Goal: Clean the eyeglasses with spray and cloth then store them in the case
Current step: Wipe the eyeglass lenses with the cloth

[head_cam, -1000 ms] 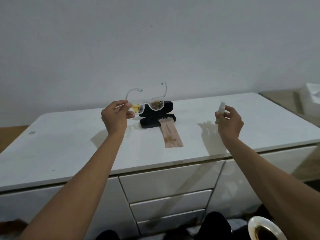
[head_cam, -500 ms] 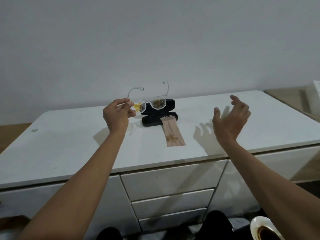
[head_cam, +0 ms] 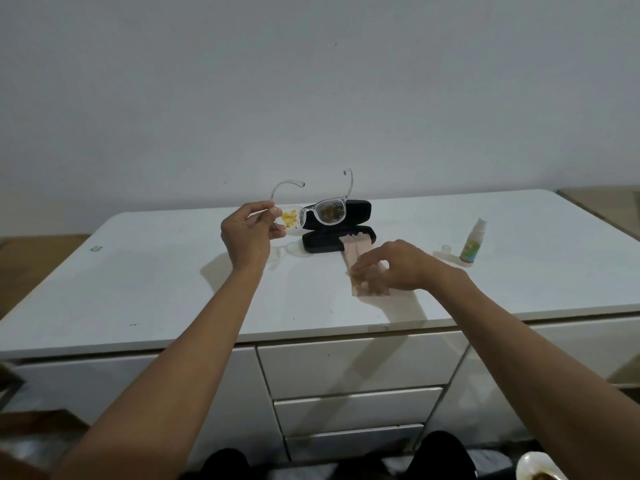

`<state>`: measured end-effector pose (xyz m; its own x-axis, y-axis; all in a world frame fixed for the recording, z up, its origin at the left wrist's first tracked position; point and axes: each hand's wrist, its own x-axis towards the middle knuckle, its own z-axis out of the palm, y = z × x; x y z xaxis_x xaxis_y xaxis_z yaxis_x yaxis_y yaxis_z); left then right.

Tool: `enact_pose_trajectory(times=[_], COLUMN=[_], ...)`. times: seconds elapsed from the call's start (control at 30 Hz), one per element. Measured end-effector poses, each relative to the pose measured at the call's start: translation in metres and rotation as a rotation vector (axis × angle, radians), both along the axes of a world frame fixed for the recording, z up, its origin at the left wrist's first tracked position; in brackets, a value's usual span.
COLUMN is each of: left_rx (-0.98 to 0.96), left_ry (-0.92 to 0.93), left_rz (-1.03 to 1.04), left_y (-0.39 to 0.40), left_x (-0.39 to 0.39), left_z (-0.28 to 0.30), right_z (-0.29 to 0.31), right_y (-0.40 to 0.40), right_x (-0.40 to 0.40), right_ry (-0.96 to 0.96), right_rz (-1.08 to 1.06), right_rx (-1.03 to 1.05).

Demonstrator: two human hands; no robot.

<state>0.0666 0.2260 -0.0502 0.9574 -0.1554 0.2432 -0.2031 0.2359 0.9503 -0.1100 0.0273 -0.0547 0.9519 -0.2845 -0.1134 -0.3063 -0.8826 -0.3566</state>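
My left hand [head_cam: 247, 237] holds the clear-framed eyeglasses [head_cam: 330, 211] by one side, raised above the white cabinet top, temples pointing away. Both lenses carry smears, yellow on the left lens and brown on the right. Behind them lies the open black case [head_cam: 356, 211]. A beige cloth [head_cam: 372, 292] trails from the case toward me. My right hand [head_cam: 398, 265] is low over the cloth, its bunched fingertips touching it; blur hides whether they grip. The small spray bottle [head_cam: 471, 242] stands upright to the right, its cap [head_cam: 445, 248] beside it.
The white cabinet top [head_cam: 156, 289] runs wide left and right, with drawers [head_cam: 346, 365] below its front edge. A plain wall rises close behind. A bowl with dark contents [head_cam: 533, 465] sits low at the bottom right.
My right hand set the spray bottle down at the right, opened, then swung left and down onto the cloth. The left hand kept the eyeglasses in place.
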Motion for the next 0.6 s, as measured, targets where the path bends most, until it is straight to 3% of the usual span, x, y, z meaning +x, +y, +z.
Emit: enact_pose_trajectory(times=[0.13, 0.4, 0.5, 0.6], left_rx=[0.005, 0.017, 0.025, 0.027], left_ry=[-0.002, 0.014, -0.007, -0.026], left_rz=[0.009, 0.022, 0.032, 0.049], left_y=[0.002, 0.005, 0.009, 0.015], left_x=[0.002, -0.002, -0.002, -0.001], left_z=[-0.001, -0.001, 0.002, 0.006], right_z=[-0.005, -0.034, -0.030, -0.013], right_y=[0.006, 0.021, 0.025, 0.035], right_x=[0.000, -0.001, 0.003, 0.006], right_ry=[0.043, -0.303, -0.377, -0.522], right_rz=[0.080, -0.030, -0.210, -0.450], right_rx=[-0.191, -0.240, 0.053, 0.644])
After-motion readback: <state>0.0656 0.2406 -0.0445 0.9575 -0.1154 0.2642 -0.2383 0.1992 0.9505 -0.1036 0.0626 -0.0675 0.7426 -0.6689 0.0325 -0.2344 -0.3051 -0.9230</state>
